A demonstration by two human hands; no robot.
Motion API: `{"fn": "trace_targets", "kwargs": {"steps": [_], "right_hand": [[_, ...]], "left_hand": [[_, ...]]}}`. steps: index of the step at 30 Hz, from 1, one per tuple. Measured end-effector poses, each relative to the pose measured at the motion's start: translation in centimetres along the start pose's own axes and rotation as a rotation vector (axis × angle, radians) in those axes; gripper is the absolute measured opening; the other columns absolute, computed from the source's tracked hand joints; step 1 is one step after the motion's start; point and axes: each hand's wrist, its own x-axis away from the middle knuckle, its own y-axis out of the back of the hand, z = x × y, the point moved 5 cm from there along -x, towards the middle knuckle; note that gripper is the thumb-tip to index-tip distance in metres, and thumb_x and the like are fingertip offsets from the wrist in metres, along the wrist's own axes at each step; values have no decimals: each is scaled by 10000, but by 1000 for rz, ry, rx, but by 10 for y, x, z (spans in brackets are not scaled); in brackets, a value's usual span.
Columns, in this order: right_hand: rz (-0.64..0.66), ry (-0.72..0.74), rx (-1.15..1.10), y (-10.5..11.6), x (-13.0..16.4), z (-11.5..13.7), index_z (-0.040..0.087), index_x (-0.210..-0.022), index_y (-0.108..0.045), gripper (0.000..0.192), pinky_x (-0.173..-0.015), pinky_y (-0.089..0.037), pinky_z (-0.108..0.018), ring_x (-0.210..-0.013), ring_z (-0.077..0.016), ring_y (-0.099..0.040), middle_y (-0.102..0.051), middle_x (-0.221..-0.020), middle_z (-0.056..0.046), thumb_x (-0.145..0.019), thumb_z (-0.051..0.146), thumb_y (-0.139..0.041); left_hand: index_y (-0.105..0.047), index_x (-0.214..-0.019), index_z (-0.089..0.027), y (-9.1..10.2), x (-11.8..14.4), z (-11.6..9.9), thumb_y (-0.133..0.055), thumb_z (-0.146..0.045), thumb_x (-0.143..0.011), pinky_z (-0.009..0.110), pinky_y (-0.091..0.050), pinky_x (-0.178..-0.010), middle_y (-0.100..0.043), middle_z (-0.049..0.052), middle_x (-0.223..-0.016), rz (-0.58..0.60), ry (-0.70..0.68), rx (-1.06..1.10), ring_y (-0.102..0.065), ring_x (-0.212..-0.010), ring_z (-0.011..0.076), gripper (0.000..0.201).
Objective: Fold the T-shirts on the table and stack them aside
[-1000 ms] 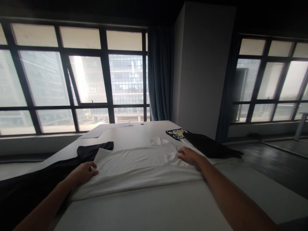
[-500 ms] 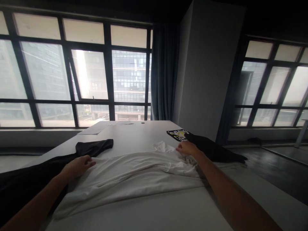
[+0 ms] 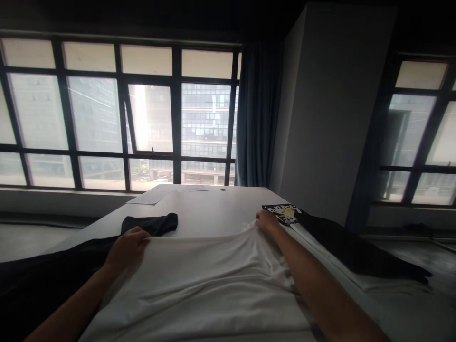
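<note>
A white garment (image 3: 199, 270), perhaps a shirt, spreads over the near part of the white table (image 3: 213, 209). Its far edge runs taut between my two hands, with creases fanning from the right end. My left hand (image 3: 130, 247) is closed on the far left corner, fingers pinching the cloth. At the far right corner, my right hand (image 3: 267, 222) grips the fabric, its fingertips partly hidden. The garment's near end runs out of the picture at the bottom.
A black garment (image 3: 53, 275) lies along the left side, partly behind my left hand. To the right, a black garment (image 3: 349, 242) with a white and yellow print rests over white cloth (image 3: 331, 259). Papers (image 3: 149, 195) lie at the table's far left; windows and a pillar stand behind.
The white garment's far edge has been pulled straight and its bunched right end opened out. My right hand has shifted slightly left against the table. The view has turned left.
</note>
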Motion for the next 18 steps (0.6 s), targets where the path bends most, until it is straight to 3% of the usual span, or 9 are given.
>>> {"fn": "trace_targets", "kwargs": {"steps": [3,6,12,15,18], "right_hand": [[-286,-20,-31,35,-2,2,182,-980,-642,245,-859,-431,-295,-1039,-243,-590,-645,-1123,-136,-758,165,-540],[-437,23,-121,59,13,-9,181,-902,-613,178,-821,-421,-293,-929,-225,-580,-661,-995,-111,-743,187,-534],[-164,44,-213,47,71,-54,204,-689,-533,99,-622,-379,-249,-662,-166,-527,-587,-658,-1,-637,241,-609],[-95,64,-233,39,100,-71,201,-688,-534,112,-598,-374,-240,-634,-154,-516,-568,-636,17,-645,260,-620],[18,73,-214,31,124,-81,186,-742,-587,108,-650,-412,-246,-685,-161,-564,-627,-705,-4,-651,220,-634]], "left_hand": [[-720,-1001,-137,26,-1,0,-405,-386,-881,316,-477,-788,-676,113,-1047,-193,11,90,-646,-932,249,419],[-725,-959,-144,34,-2,5,-437,-420,-840,306,-478,-855,-697,108,-1001,-274,-20,153,-649,-926,247,416],[-730,-928,-187,28,-2,8,-481,-483,-775,314,-479,-849,-733,80,-1029,-135,12,222,-660,-871,245,416],[-736,-939,-192,34,3,8,-502,-523,-760,309,-480,-795,-737,70,-1009,-57,-22,251,-642,-798,232,443],[-750,-861,-210,35,15,8,-576,-575,-703,274,-475,-719,-739,45,-928,154,-108,300,-618,-781,221,435]]}}
